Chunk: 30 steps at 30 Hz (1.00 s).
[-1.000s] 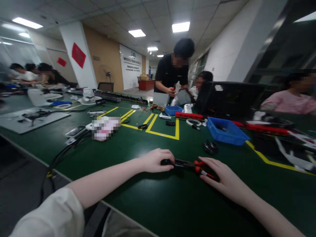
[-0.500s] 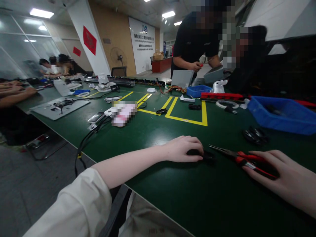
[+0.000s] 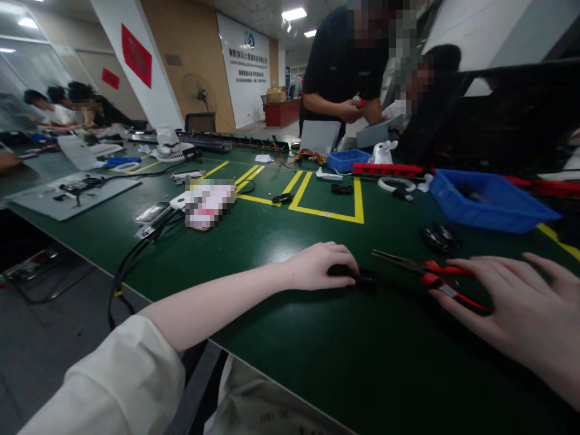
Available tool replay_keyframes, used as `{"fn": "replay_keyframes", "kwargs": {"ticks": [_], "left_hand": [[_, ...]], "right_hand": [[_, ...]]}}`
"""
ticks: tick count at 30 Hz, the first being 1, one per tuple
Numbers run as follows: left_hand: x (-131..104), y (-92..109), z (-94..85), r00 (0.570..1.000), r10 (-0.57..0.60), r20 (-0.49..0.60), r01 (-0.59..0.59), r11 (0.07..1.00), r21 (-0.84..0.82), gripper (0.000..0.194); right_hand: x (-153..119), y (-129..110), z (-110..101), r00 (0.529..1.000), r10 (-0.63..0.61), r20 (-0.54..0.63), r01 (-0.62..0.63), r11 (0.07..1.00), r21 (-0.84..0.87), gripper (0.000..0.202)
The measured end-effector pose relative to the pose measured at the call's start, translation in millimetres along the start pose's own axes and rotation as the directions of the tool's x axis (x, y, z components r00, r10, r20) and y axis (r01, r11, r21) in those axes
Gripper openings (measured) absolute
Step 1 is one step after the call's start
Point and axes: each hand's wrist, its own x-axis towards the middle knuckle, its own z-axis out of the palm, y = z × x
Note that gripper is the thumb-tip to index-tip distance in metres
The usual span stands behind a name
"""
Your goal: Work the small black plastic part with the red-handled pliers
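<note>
My left hand (image 3: 324, 266) rests low over the green table (image 3: 290, 332), its fingers curled round a small black piece (image 3: 365, 279). Most of that piece is hidden, and its kind is not clear. To the right, needle-nose pliers (image 3: 428, 275) with red and black handles point their jaws left toward the black piece. My right hand (image 3: 507, 293) has its thumb against the lower handle and fingers over the upper one, with some fingers lifted. The handles are spread apart. A bundled black cable (image 3: 440, 237) lies just beyond the pliers.
A blue bin (image 3: 489, 208) stands at the right, with a smaller blue tray (image 3: 348, 161) farther back. Yellow tape (image 3: 326, 214) marks the table. A phone (image 3: 211, 205) and black cables (image 3: 145, 241) lie at left. Across the table stands a person in black (image 3: 335, 78).
The view has shifted, so most things sit farther left in it. The pliers and my right hand have moved slightly away from me. My left hand still holds the black piece.
</note>
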Motion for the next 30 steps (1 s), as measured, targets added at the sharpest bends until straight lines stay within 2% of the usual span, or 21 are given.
{"fn": "replay_keyframes", "kwargs": {"ticks": [3, 6, 10, 22, 30], "left_hand": [[0, -1, 0.1, 1.000, -0.001, -0.015, 0.001, 0.999, -0.036, 0.016], [-1, -3, 0.8, 1.000, -0.007, -0.015, 0.006, 0.998, -0.057, 0.016], [0, -4, 1.1, 1.000, -0.024, 0.001, 0.024, 0.998, -0.062, 0.015], [0, -6, 2.3, 1.000, 0.005, -0.021, -0.006, 0.997, -0.077, 0.015], [0, -3, 0.9, 1.000, 0.002, -0.021, -0.003, 0.998, -0.065, 0.014]], "right_hand": [[1, -5, -4, 0.997, -0.048, -0.056, 0.051, 0.997, 0.055, 0.043], [2, -14, -10, 0.994, -0.097, -0.053, 0.102, 0.990, 0.097, 0.041], [6, -27, -16, 0.999, -0.035, 0.021, 0.031, 0.985, 0.171, 0.036], [7, -30, -20, 0.998, 0.038, 0.047, -0.046, 0.983, 0.179, 0.039], [12, -29, -21, 0.996, -0.090, 0.007, 0.088, 0.988, 0.126, 0.036]]}}
